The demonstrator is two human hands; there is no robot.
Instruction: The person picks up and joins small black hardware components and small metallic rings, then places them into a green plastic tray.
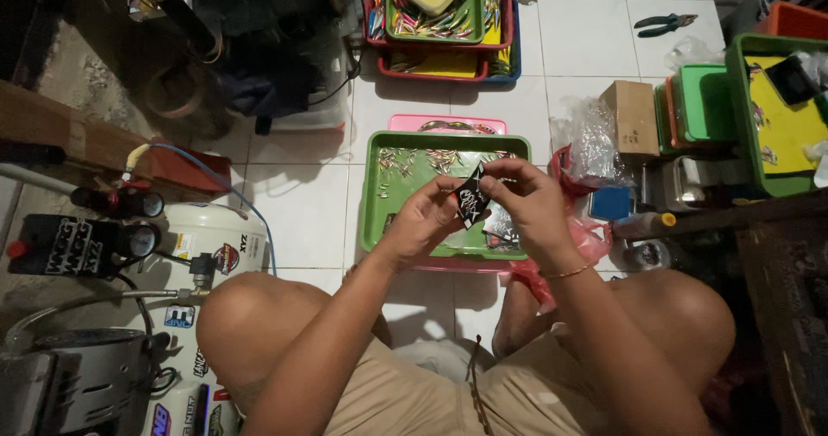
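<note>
While I sit low, my left hand (424, 216) and right hand (528, 196) both pinch a black packet (472, 201) over the green tray (373, 196), so nothing drops far.

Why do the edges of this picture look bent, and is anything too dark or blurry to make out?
Head view: a wide lens bows the floor tiles and the stacked trays toward the edges. Light falls evenly on the green tray and both hands, left hand and right hand, which are sharp. The upper left corner is deep in shadow. The small pieces in the tray are too fine to tell apart.
</note>
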